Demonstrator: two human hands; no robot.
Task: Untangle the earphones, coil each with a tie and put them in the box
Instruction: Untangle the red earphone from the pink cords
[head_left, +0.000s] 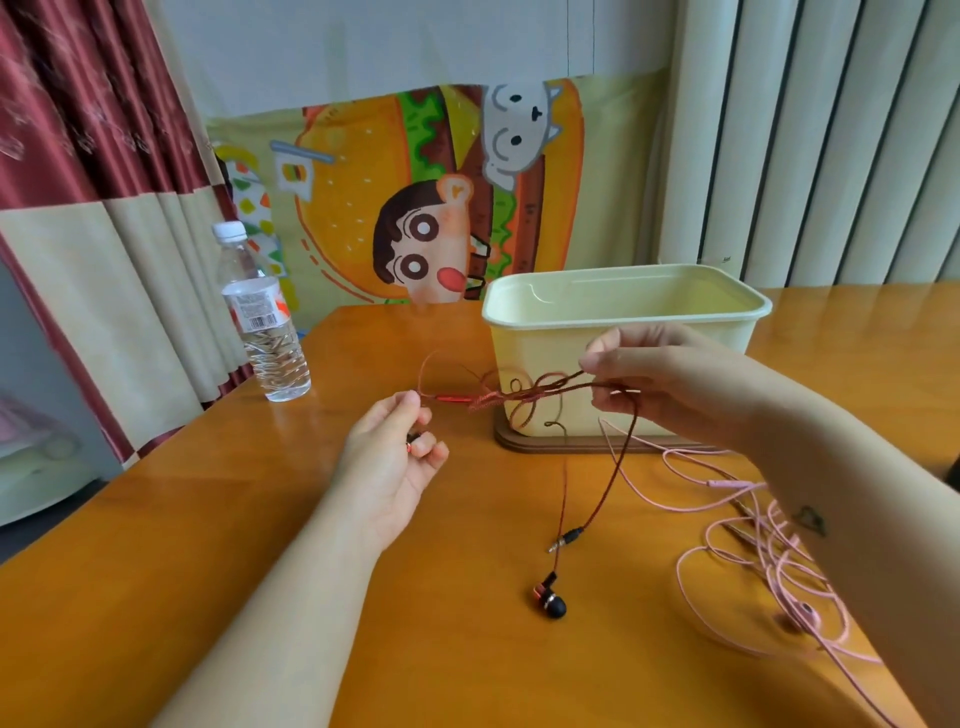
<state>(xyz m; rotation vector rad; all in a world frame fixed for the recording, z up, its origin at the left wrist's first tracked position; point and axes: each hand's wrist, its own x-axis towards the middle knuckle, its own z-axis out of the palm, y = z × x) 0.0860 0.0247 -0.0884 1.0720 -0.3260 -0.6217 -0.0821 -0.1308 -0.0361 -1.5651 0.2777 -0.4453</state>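
Observation:
A red braided earphone cord (524, 397) stretches in a tangle between my two hands, in front of the pale yellow box (623, 312). My left hand (395, 447) pinches one end of the cord and curls round a red earbud. My right hand (654, 379) pinches the knotted loops higher up. From there two strands hang down: one ends in the jack plug (566, 538), the other in a red and black earbud (549, 600) lying on the table. A pink earphone cord (748, 551) lies in loose loops on the table under my right forearm.
The orange wooden table (260, 545) holds a clear water bottle (262, 322) at the back left. The box stands on a brown base at the back middle. A cartoon cloth hangs behind the table, with curtains on the left.

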